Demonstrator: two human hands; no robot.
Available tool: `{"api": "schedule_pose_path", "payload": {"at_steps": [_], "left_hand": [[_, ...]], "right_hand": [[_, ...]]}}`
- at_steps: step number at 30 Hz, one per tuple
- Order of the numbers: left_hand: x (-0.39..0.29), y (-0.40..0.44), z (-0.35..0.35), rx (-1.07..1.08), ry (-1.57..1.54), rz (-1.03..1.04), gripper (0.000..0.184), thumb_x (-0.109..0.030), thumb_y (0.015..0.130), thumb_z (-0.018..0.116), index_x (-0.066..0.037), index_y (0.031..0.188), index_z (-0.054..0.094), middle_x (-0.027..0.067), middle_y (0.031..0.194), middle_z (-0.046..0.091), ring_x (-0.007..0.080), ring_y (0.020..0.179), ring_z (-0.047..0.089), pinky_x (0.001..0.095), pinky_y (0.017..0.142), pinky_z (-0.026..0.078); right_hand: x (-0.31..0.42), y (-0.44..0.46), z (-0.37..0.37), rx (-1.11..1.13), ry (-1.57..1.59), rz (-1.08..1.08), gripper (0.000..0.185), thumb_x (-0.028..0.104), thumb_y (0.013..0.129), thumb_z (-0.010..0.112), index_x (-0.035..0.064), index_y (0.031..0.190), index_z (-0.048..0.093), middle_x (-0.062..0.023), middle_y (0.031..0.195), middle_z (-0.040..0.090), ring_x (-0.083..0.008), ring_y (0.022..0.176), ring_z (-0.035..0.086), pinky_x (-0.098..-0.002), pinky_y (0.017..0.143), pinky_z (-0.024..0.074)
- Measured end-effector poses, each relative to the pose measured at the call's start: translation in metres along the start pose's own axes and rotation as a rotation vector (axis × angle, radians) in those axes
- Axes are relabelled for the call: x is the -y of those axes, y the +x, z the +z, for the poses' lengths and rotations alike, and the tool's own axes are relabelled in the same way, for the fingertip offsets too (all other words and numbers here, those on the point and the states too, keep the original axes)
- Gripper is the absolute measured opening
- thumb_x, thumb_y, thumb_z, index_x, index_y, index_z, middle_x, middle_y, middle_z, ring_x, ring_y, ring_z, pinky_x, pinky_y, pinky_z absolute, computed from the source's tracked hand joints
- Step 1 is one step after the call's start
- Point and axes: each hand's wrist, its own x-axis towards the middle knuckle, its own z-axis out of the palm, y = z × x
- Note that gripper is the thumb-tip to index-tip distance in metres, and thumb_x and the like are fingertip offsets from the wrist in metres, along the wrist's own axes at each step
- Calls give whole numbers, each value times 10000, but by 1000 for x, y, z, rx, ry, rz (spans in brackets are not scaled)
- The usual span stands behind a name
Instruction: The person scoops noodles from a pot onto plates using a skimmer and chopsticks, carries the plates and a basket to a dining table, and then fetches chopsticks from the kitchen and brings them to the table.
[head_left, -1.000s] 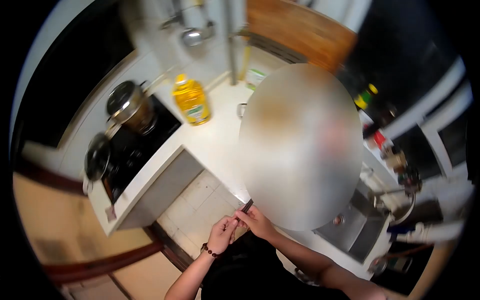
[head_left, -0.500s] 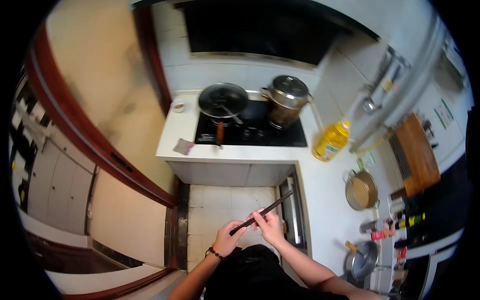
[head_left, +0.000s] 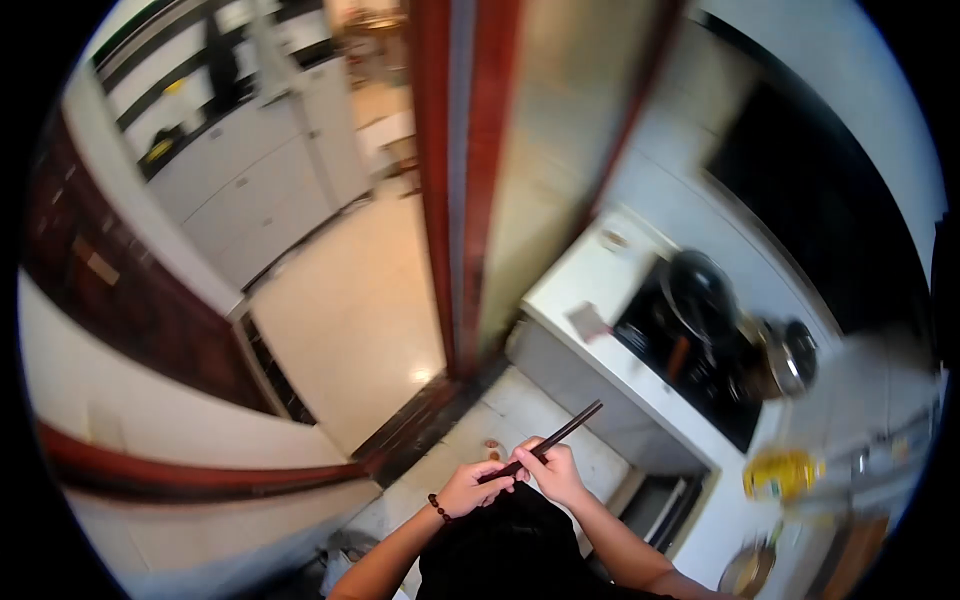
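Note:
A pair of dark chopsticks point(head_left: 573, 421) slants up to the right in front of my body, the two sticks lying together. Around their lower end my left hand point(head_left: 474, 489) is closed; that wrist wears a beaded bracelet point(head_left: 440, 507). My right hand point(head_left: 552, 472) pinches them near the middle, close beside the left. The upper ends stick out free over the floor, apart from the counter.
An open doorway with a dark red frame point(head_left: 484, 190) leads left to another room with white cabinets point(head_left: 262, 188). On the right, the counter holds a stove with a lidded pan point(head_left: 700, 288), a steel pot point(head_left: 790, 358), a cloth point(head_left: 588, 322) and a yellow oil bottle point(head_left: 782, 475).
My view has swung left toward the doorway, so the stove and counter now sit further right and tilted. Both hands still hold the chopsticks, now closer together.

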Motion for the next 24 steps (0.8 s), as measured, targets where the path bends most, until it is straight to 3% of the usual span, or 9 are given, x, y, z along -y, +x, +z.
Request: {"api": "schedule_pose_path", "payload": {"at_steps": [2, 3, 7, 12, 14, 16, 17, 20, 24], "left_hand": [[-17, -13, -24, -105, 95, 125, 241, -226, 1021, 575, -24, 1104, 677, 3, 809, 662, 44, 615, 536, 205, 553, 442], [-33, -23, -33, -198, 133, 140, 254, -231, 1025, 567, -25, 1127, 675, 13, 847, 680, 49, 625, 550, 208, 564, 452], [-62, -58, -62, -546, 38, 331, 266, -190, 1054, 491, 0, 1136, 658, 27, 891, 705, 68, 680, 626, 231, 621, 518], [-53, -101, -117, -958, 62, 434, 249, -129, 1029, 525, 6, 1221, 610, 63, 988, 709, 98, 785, 670, 258, 672, 542], [-59, -110, -139, -1260, 91, 620, 282, -88, 982, 601, 0, 1249, 593, 88, 1111, 680, 132, 874, 676, 279, 752, 555], [-81, -150, -182, -1433, 94, 707, 531, -61, 968, 606, -14, 1451, 391, 110, 1284, 600, 153, 1040, 638, 303, 867, 537], [-93, -171, -203, -1573, 38, 827, 611, -66, 978, 582, -16, 1506, 278, 114, 1264, 605, 159, 1054, 624, 306, 874, 531], [-155, -239, -255, -1951, 266, 907, 781, -101, 943, 629, 18, 1545, 146, 181, 1233, 583, 204, 994, 631, 322, 832, 519], [-214, -286, -274, -2480, 754, 635, 848, -73, 872, 680, 40, 1539, 168, 248, 1333, 515, 304, 1076, 589, 366, 859, 510]], "right_hand": [[6, 48, 23, 146, -110, -77, 192, 104, 988, 618, -27, 850, 646, -40, 713, 649, -89, 618, 617, -239, 570, 492], [14, 73, 35, 284, -189, -95, 183, 98, 999, 592, -32, 882, 643, -62, 772, 658, -99, 643, 624, -248, 594, 497], [40, 155, 118, 628, -222, -194, 202, 124, 982, 624, -18, 840, 646, -56, 722, 648, -90, 621, 610, -239, 565, 486], [56, 221, 242, 1108, -204, -126, 228, 143, 988, 608, -10, 821, 641, -41, 694, 635, -94, 596, 600, -245, 543, 479], [53, 243, 285, 1195, -204, -246, 233, 136, 997, 587, -5, 816, 628, -36, 700, 635, -96, 585, 595, -249, 537, 473], [40, 268, 333, 1244, -187, -228, 249, 138, 1009, 564, -4, 809, 609, -43, 706, 624, -96, 570, 573, -246, 530, 458], [38, 283, 359, 1253, -147, -205, 256, 141, 1013, 556, -4, 808, 603, -48, 711, 616, -96, 567, 561, -244, 529, 451], [53, 321, 435, 1290, -112, -232, 284, 155, 1023, 545, -2, 790, 583, -60, 722, 596, -92, 563, 531, -240, 520, 432], [90, 353, 505, 1373, -72, -223, 295, 156, 1024, 541, 0, 776, 570, -70, 715, 593, -98, 557, 533, -240, 512, 428]]}}
